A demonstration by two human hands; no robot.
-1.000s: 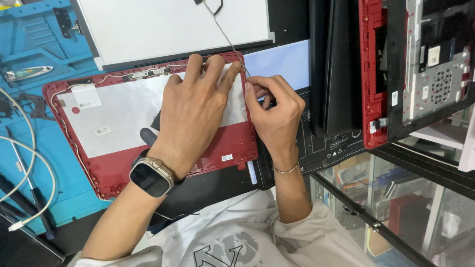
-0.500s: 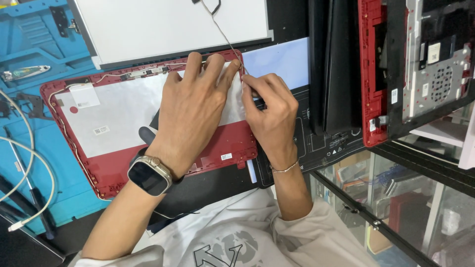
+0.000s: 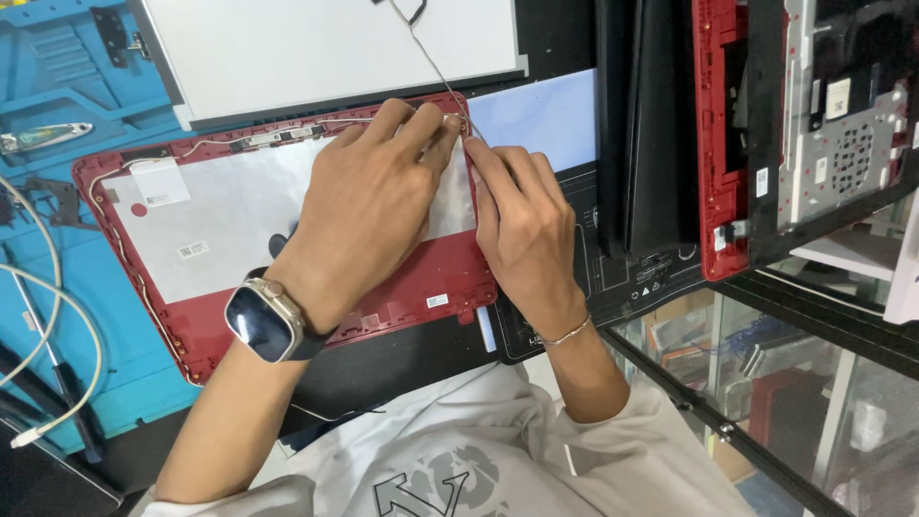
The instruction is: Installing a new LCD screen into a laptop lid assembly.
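A red laptop lid shell (image 3: 402, 287) lies open-side up on the bench, lined with silver foil (image 3: 230, 206). My left hand (image 3: 369, 206), with a watch on the wrist, rests flat on the foil, its fingertips at the shell's top right corner. My right hand (image 3: 522, 225) comes in from the right, fingertips pinching at the same corner. A thin grey cable (image 3: 433, 62) runs from that corner up across a white panel (image 3: 325, 48). Whether either hand actually grips the cable is hidden by the fingers.
A blue mat (image 3: 57, 86) with tweezers (image 3: 43, 137) and white cables (image 3: 57, 325) lies at the left. Dark laptop parts (image 3: 637, 124), a red frame (image 3: 718, 134) and a board with a grey metal plate (image 3: 842, 144) stand at the right. A glass shelf edge (image 3: 728, 421) runs below.
Both hands have crept upward to the shell's top right corner, and my right fingers now stretch out toward the cable's end instead of curling lower down.
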